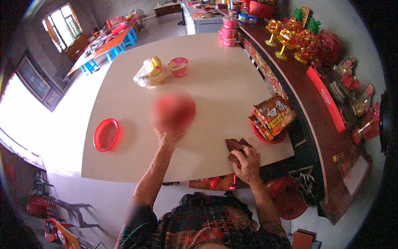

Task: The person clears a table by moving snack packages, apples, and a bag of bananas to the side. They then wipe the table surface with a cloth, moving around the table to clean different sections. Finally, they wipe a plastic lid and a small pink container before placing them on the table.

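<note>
My left hand (166, 137) is at the near edge of a round red dish (187, 108), gripping its rim over the middle of the table. Part of the dish is blurred, so whether anything lies in it cannot be told. Further right, my right hand (248, 162) is closed round a crumpled dark brown cloth (235, 145), pressed on the tabletop near its front edge.
On the beige table (137, 162) are a red plastic dish (107, 135), a bag of bananas (154, 74), a pink tub (178, 67), stacked pink tubs (229, 31), and brown food packets (274, 116) in a red basin (267, 137). A dark red cabinet (298, 79) holding gold ornaments borders the right side.
</note>
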`<state>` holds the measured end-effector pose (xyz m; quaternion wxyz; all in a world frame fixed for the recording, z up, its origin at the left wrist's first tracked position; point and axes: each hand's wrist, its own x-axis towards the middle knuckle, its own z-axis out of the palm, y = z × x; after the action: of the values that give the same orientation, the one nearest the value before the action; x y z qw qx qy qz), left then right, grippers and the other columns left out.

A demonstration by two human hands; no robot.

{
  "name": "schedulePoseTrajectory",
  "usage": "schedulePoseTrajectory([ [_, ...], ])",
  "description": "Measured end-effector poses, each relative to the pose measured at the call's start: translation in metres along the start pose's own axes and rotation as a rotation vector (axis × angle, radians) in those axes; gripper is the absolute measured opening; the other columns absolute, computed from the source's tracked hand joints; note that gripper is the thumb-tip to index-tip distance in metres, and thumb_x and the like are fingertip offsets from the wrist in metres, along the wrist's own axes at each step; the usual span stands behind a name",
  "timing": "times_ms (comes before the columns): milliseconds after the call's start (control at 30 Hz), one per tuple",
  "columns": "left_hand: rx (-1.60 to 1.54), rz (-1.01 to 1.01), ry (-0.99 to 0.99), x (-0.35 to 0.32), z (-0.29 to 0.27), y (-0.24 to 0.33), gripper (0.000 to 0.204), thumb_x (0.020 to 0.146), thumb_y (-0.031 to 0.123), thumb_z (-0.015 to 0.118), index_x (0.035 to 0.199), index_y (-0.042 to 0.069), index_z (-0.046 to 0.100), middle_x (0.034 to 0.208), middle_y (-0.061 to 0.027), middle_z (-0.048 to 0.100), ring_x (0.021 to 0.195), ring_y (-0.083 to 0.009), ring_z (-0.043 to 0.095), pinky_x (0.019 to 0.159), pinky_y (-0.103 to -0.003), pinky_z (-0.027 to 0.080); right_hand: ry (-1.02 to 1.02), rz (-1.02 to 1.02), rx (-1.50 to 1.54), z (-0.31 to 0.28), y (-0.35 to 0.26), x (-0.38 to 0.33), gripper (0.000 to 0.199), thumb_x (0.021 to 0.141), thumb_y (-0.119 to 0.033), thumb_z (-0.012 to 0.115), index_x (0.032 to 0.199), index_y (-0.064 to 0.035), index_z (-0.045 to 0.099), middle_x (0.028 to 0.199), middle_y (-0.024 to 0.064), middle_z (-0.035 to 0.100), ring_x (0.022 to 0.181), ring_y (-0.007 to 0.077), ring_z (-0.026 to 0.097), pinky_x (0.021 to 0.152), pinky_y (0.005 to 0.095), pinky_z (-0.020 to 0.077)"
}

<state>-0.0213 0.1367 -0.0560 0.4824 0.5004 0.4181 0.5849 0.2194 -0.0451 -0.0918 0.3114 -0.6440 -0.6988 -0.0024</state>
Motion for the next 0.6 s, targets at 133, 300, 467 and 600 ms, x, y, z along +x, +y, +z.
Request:
schedulePoseTrajectory([
  [133, -0.467, -0.231, -0.190, 0.047, 0.044, -0.071, 0.058, 0.081, 0.047, 0.068, 0.123, 0.015, 0.046, 0.102, -0.0074, 0.061, 0.072, -0.0187, 0.064, 0.049, -0.027, 0.049, 0.016, -0.023, -0.018, 0.009, 0.008, -0.003, 0.045, 0.066, -0.022, 0.069, 0.111, -0.0186, 0.061, 0.115, 0.0140, 0.051, 0.105, 0.0370, 0.049, 0.083, 0.0514, 0.0381],
  [300, -0.228, -0.294, -0.352, 0.084, 0.105, -0.154, 0.056, 0.085, 0.033, 0.063, 0.130, 0.008, 0.041, 0.120, -0.0117, 0.054, 0.100, -0.0262, 0.059, 0.080, -0.039, 0.052, 0.002, 0.009, -0.007, 0.004, 0.004, -0.001, 0.042, 0.070, -0.028, 0.069, 0.111, -0.0207, 0.062, 0.111, 0.0123, 0.053, 0.101, 0.0354, 0.050, 0.083, 0.0495, 0.0380],
  [467, -0.038, -0.003, -0.496, 0.091, 0.202, -0.147, 0.055, 0.083, 0.026, 0.065, 0.131, 0.012, 0.042, 0.125, -0.0119, 0.052, 0.104, -0.0255, 0.059, 0.087, -0.039, 0.052, 0.023, -0.005, -0.038, -0.003, 0.008, -0.001, 0.043, 0.069, -0.027, 0.069, 0.111, -0.0203, 0.061, 0.112, 0.0140, 0.052, 0.100, 0.0353, 0.050, 0.081, 0.0500, 0.0378],
  [600, -0.352, -0.300, -0.554, 0.120, 0.214, -0.189, 0.056, 0.087, 0.011, 0.058, 0.136, 0.012, 0.032, 0.129, -0.0191, 0.047, 0.103, -0.0349, 0.059, 0.085, -0.047, 0.054, -0.028, -0.035, -0.022, 0.003, 0.007, 0.004, 0.045, 0.068, -0.026, 0.070, 0.112, -0.0209, 0.061, 0.112, 0.0126, 0.053, 0.098, 0.0339, 0.051, 0.079, 0.0491, 0.0382],
])
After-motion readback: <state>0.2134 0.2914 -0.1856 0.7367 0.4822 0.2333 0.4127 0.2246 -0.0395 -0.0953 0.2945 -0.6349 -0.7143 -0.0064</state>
